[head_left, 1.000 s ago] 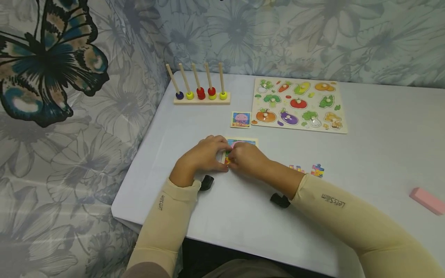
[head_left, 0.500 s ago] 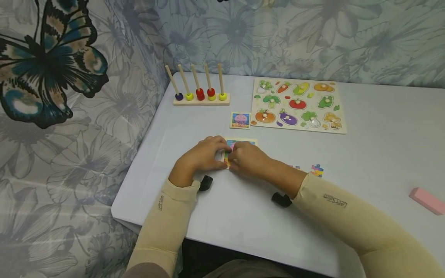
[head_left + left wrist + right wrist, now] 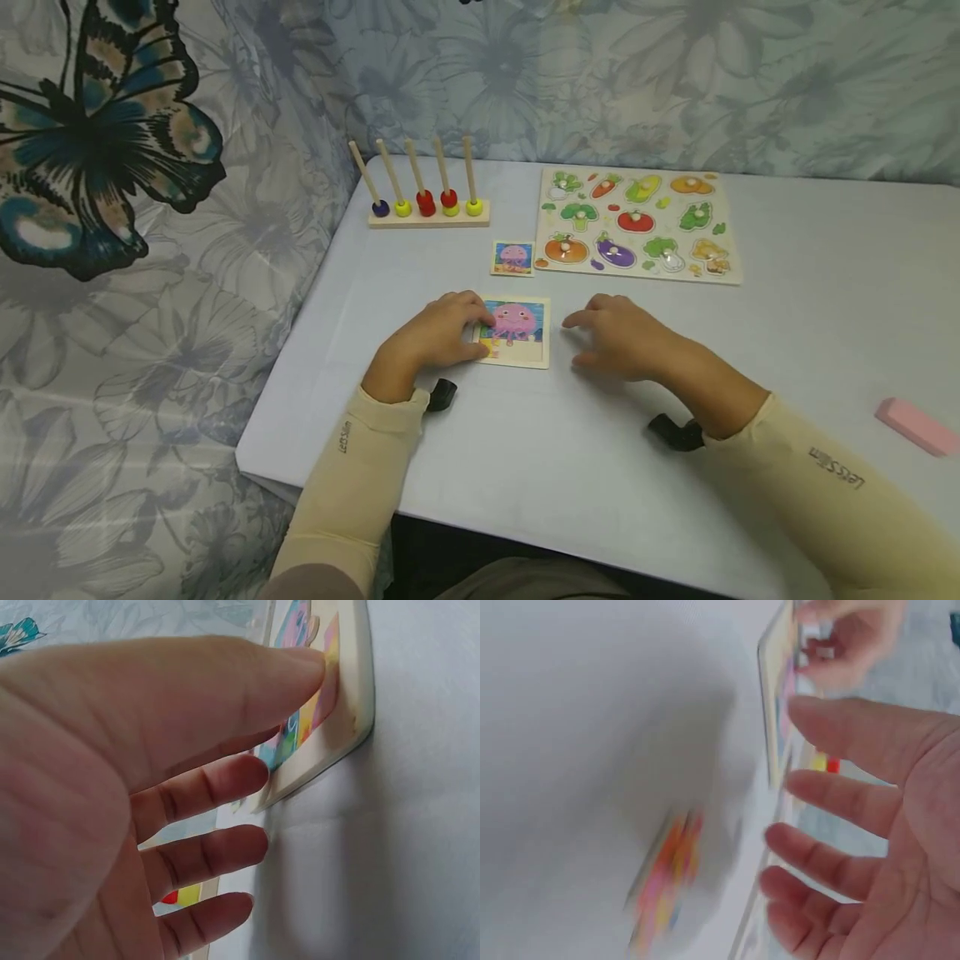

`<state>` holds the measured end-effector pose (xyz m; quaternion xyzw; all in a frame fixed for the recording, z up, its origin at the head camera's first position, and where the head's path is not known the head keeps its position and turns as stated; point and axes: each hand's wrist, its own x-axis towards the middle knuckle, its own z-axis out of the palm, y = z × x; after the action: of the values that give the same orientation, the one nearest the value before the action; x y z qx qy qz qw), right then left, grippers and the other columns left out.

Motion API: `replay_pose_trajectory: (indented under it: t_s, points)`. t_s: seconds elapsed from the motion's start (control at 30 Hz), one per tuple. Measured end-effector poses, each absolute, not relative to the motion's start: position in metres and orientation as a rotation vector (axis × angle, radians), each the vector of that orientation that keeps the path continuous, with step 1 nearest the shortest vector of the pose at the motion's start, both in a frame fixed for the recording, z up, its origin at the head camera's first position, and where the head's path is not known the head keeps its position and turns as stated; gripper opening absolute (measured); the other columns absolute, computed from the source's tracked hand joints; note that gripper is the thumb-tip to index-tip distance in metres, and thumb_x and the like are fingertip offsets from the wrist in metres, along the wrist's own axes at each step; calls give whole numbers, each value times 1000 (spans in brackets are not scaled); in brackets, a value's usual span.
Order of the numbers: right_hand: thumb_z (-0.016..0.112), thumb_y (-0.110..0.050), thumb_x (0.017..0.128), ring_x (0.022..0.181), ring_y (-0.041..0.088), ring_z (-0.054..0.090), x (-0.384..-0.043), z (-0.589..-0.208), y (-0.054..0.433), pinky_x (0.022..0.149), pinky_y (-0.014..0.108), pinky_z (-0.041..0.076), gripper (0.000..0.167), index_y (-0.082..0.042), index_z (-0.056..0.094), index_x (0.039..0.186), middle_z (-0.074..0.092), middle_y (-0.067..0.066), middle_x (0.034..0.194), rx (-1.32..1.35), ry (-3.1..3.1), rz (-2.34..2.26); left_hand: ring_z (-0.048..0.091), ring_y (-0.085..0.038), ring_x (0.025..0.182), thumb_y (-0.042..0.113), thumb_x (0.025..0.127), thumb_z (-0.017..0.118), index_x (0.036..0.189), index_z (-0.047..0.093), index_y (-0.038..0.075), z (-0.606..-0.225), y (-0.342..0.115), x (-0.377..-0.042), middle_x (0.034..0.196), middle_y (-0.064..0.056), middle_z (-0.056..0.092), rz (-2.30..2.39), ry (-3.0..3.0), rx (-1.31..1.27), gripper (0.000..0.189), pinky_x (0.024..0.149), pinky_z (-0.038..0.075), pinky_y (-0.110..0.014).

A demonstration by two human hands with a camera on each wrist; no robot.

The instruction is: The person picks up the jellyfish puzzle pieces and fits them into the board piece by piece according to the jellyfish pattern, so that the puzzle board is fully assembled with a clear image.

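A small jellyfish jigsaw puzzle (image 3: 534,355) lies in its pale wooden frame mid-table, its lower right part bare wood. My left hand (image 3: 435,335) stays at its left side, thumb pressed on the yellow-pink lower left corner and the index fingertip at the left edge. The other fingers reach forward, loosely straight, in the left wrist view. To the right of the frame, my right hand (image 3: 624,340) hovers over the table with its fingers spread and nothing between them. Loose puzzle pieces (image 3: 664,877) lie blurred below it in the right wrist view; the right arm hides them from the head view.
Just beyond the frame is a smaller jellyfish picture tile (image 3: 513,258). Behind it stand a peg stacker (image 3: 431,221) with coloured rings and a wooden vegetable puzzle board (image 3: 735,271). A pink block (image 3: 917,427) lies at the far right. Walls border the table's left and back.
My right hand has left the puzzle and moved right, uncovering the jellyfish picture. Its arm now covers the loose pieces. The left hand has kept its place at the frame.
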<state>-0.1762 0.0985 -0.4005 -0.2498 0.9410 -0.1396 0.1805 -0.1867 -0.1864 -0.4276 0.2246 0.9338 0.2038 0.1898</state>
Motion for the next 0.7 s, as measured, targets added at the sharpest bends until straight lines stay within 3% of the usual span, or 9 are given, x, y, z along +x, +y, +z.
replay_pose_trajectory:
  t_s: [0.27, 0.7]
  points:
    - [88, -27, 80, 107, 35, 56, -165, -403, 146, 89, 51, 51, 46, -14, 73, 122, 63, 14, 115, -606, 2655, -371, 47, -21, 125, 29, 92, 78, 127, 70, 21, -430, -185, -184, 127, 2, 57, 556, 2646, 684, 36, 113, 37, -42]
    - [86, -15, 82, 98, 27, 56, -154, -411, 160, 90, 48, 52, 25, -8, 74, 102, 64, 7, 103, -592, 2669, -486, 47, -21, 123, 28, 93, 76, 127, 72, 25, -433, -178, -183, 125, 2, 55, 598, 2609, 717, 34, 110, 40, -41]
